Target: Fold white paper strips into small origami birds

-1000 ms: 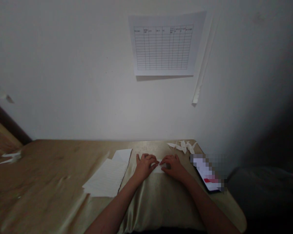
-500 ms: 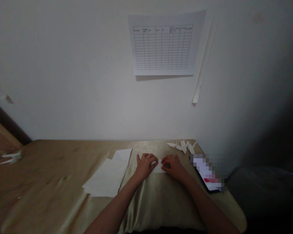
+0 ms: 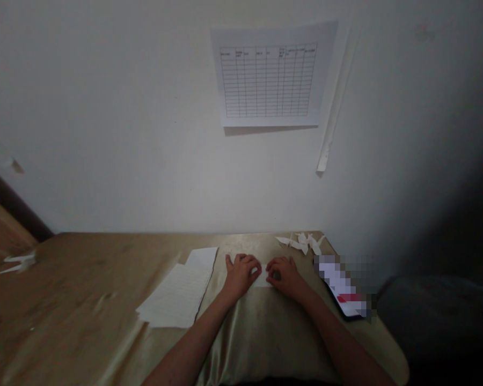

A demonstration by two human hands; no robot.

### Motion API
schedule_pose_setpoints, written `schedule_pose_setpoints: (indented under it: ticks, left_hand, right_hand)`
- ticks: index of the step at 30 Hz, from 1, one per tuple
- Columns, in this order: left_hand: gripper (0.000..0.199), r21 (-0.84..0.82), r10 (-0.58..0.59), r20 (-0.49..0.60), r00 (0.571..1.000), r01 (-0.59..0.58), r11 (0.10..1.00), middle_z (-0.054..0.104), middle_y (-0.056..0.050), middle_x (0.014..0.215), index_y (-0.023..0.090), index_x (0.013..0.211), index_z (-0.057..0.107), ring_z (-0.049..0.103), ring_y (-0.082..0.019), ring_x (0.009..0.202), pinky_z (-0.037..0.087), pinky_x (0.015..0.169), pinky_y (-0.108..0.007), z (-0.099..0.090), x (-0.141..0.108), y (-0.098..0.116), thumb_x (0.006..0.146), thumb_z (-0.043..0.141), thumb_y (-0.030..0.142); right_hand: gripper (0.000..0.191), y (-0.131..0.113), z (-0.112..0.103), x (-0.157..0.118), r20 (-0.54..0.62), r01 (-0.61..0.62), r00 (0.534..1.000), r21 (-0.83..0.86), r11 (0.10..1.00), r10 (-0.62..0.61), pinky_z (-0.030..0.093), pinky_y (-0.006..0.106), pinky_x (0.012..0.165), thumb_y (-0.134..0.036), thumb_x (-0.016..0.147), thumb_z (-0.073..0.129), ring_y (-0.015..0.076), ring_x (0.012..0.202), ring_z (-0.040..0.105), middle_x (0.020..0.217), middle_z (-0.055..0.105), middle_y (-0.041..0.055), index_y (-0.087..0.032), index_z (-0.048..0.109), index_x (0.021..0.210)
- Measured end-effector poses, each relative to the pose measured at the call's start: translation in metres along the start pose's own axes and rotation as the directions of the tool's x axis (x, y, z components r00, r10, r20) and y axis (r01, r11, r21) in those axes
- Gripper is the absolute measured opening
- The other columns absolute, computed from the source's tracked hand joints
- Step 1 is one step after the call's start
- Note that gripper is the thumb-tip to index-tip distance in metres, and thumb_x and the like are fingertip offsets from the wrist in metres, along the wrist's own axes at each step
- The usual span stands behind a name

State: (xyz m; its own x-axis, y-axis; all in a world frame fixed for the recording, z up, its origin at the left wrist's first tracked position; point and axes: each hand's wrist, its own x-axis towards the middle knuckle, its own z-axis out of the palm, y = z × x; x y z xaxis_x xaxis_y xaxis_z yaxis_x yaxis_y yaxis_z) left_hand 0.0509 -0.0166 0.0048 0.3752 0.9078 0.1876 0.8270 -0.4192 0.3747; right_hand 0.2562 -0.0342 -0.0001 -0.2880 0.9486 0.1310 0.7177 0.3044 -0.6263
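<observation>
A small piece of white paper (image 3: 262,282) lies on the table in front of me, partly covered by both hands. My left hand (image 3: 241,274) is at its left side, thumb and fingertips bent together on the paper, the other fingers curved above. At the right side, my right hand (image 3: 285,274) mirrors this, its thumb and index finger closed at the paper's edge. The two hands are a short gap apart, and paper shows between them. My fingers hide how the sheet is folded.
A stack of white sheets (image 3: 179,295) lies to the left. Folded paper cranes (image 3: 301,244) sit at the back right. A phone (image 3: 348,300) with a lit, blurred screen rests on the right. Behind the cloth-covered table (image 3: 84,279), a printed chart (image 3: 271,80) hangs on the wall.
The hands keep nearly the same pose on the paper. The whole view has shifted very slightly.
</observation>
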Motion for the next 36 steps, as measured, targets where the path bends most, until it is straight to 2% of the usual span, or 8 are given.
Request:
schedule_pose_setpoints:
  ticks: [3, 8, 13, 19, 24, 36]
  left_hand:
    - [0.011, -0.004, -0.003, 0.003, 1.0, 0.003, 1.0, 0.076, 0.001, 0.125, 0.033, 0.102, 0.077, 0.054, -0.031, 0.131, 0.01, 0.12, -0.084, -0.001, -0.001, 0.001, 0.1, 0.068, 0.027]
    - [0.021, 0.002, 0.017, -0.017, 1.0, -0.017, 1.0, 0.074, -0.001, 0.132, 0.037, 0.116, 0.075, 0.052, -0.031, 0.132, 0.008, 0.121, -0.083, 0.004, -0.001, -0.002, 0.1, 0.067, 0.027]
    - [0.011, -0.013, 0.008, -0.008, 1.0, -0.008, 1.0, 0.076, 0.001, 0.129, 0.036, 0.103, 0.079, 0.054, -0.03, 0.132, 0.011, 0.121, -0.082, 0.005, 0.0, -0.004, 0.1, 0.07, 0.031]
    - [0.01, -0.019, 0.014, 0.02, 1.0, -0.014, 1.0, 0.071, 0.003, 0.144, 0.039, 0.104, 0.08, 0.05, -0.033, 0.14, 0.01, 0.119, -0.084, 0.003, -0.001, -0.009, 0.096, 0.076, 0.035]
    - [0.014, -0.034, -0.008, 0.061, 0.998, 0.01, 0.999, 0.069, 0.004, 0.148, 0.042, 0.107, 0.08, 0.047, -0.035, 0.144, 0.009, 0.118, -0.087, 0.001, -0.001, -0.011, 0.093, 0.079, 0.039]
    - [0.019, 0.003, -0.033, 0.056, 0.998, 0.033, 0.999, 0.064, 0.004, 0.155, 0.041, 0.108, 0.08, 0.039, -0.04, 0.153, 0.013, 0.117, -0.088, -0.001, -0.002, -0.007, 0.09, 0.083, 0.039]
  right_hand:
    - [0.007, 0.0, 0.001, 0.0, -0.001, -0.003, 1.0, -0.013, 1.0, 0.003, 0.012, 0.07, 0.127, -0.019, 0.085, 0.071, 0.028, 0.13, 0.06, 0.123, 0.075, 0.006, -0.023, 0.075, 0.088]
    - [0.016, -0.001, 0.001, -0.001, -0.005, 0.001, 1.0, -0.038, 0.999, -0.001, 0.012, 0.07, 0.127, -0.021, 0.085, 0.07, 0.0292, 0.133, 0.058, 0.127, 0.074, 0.0052, -0.027, 0.077, 0.099]
    - [0.016, -0.002, 0.0, -0.001, 0.017, 0.004, 1.0, -0.033, 0.999, -0.004, 0.009, 0.071, 0.127, -0.021, 0.086, 0.069, 0.029, 0.133, 0.057, 0.125, 0.074, 0.0048, -0.028, 0.078, 0.097]
    - [0.01, -0.002, 0.001, -0.001, 0.013, 0.009, 1.0, -0.058, 0.998, -0.008, 0.013, 0.068, 0.126, -0.022, 0.089, 0.069, 0.0282, 0.13, 0.057, 0.123, 0.073, 0.005, -0.026, 0.077, 0.094]
    - [0.009, -0.002, 0.004, 0.0, 0.011, 0.03, 1.0, -0.098, 0.995, -0.029, 0.021, 0.059, 0.125, -0.026, 0.092, 0.067, 0.0278, 0.128, 0.057, 0.122, 0.072, 0.0054, -0.025, 0.076, 0.094]
    - [0.01, -0.004, 0.007, 0.0, 0.009, 0.017, 1.0, -0.13, 0.991, -0.016, 0.021, 0.061, 0.123, -0.033, 0.097, 0.067, 0.0294, 0.13, 0.055, 0.129, 0.07, 0.0044, -0.025, 0.074, 0.096]
